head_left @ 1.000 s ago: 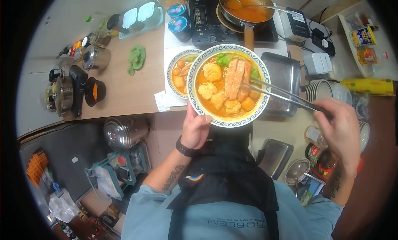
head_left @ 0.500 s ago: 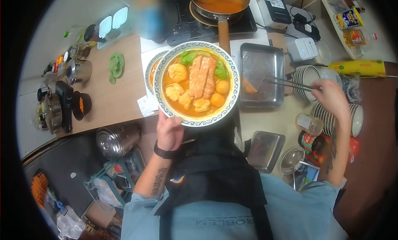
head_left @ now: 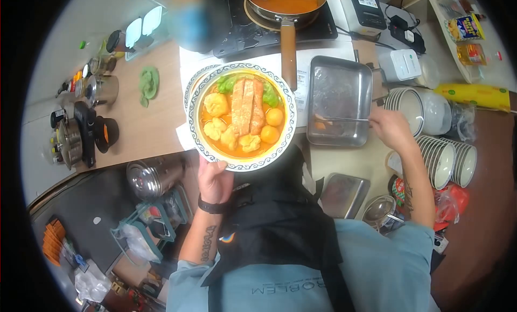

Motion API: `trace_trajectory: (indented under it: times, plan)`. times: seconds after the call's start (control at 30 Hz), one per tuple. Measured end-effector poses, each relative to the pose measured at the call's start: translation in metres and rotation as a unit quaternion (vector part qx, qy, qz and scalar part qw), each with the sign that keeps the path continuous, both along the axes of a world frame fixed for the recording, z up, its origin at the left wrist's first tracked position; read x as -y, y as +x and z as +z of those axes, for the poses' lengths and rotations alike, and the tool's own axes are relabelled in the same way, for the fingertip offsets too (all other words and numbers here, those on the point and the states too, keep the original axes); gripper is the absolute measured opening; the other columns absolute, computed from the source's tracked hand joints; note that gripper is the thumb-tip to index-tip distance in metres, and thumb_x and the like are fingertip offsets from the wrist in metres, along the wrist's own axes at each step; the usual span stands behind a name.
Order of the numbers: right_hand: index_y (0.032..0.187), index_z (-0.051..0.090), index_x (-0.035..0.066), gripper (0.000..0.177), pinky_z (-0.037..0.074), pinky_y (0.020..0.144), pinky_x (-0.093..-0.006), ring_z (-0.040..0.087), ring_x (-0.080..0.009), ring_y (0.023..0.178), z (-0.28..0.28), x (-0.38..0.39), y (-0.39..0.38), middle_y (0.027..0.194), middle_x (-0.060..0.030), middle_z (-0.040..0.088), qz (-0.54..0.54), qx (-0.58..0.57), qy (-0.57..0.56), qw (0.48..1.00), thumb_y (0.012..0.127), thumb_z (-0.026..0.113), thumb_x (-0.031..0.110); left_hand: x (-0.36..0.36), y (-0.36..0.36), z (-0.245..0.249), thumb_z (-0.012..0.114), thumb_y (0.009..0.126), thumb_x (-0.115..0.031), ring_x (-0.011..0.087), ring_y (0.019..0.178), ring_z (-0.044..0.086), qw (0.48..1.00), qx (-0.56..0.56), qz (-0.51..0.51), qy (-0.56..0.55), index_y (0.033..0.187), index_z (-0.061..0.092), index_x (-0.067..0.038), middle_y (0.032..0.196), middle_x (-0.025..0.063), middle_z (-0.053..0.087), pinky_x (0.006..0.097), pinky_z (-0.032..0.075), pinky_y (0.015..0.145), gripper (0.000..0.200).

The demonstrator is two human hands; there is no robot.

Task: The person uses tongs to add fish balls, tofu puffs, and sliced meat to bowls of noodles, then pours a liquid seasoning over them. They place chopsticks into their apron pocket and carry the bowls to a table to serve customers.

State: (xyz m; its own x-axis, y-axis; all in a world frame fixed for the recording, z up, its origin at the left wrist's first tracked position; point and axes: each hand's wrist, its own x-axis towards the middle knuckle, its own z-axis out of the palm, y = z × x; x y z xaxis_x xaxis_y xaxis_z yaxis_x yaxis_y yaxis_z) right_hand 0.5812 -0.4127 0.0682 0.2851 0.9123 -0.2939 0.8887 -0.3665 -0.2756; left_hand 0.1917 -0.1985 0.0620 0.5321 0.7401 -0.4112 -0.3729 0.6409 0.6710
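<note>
Far L, lidded steel pot (head_left: 101, 90), contents hidden; next, plastic tub (head_left: 131, 33) w/ pale blue lids, contents unclear; 2nd bowl (head_left: 195, 76) mostly hidden behind the patterned bowl (head_left: 242, 167).

L hand (head_left: 214, 181) grips that patterned bowl at its near rim, thumb on top, fingers mostly out of sight below; it's up in front of the apron, well filled, so best held level, thumb clear of the soup, fingers spread under the base for support; slow moves only, as orange broth could slop. In it: sliced strips (head_left: 245, 104) on top, puffy golden pcs L & below, round balls R, lettuce at the back.

Behind, pan (head_left: 280, 15) w/ orange broth, ladle in it; wooden handle juts toward the bowl, so mind the elbow & rim.

R, steel tray (head_left: 339, 86) w/ small orange-brown pcs (head_left: 320, 124) near its L wall; R hand (head_left: 391, 129) pinches tongs (head_left: 350, 119), tips low by those pcs; light, square squeeze best, else they may tear; tip gap unclear. Far R, stacked bowls (head_left: 439, 162).
</note>
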Motion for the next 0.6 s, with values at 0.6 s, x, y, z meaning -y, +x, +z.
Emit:
trace_trajectory:
  times: [0.6]
  plan:
    - [0.102, 0.071, -0.003, 0.02, 0.046, 0.058, -0.0267, 0.057, -0.0095, 0.065, 0.106, -0.071, -0.096, 0.083, -0.0065, 0.067, -0.186, -0.285, 0.087, 0.936, 0.087, 0.068, 0.01, -0.002, 0.008, -0.002, 0.061, 0.073, 0.002, 0.0241, 0.141, 0.039, 0.999, 0.042, -0.017, 0.006, 0.157, 0.021, -0.005, 0.153, 0.01, 0.039, 0.0378, 0.032, 0.117, 0.093]
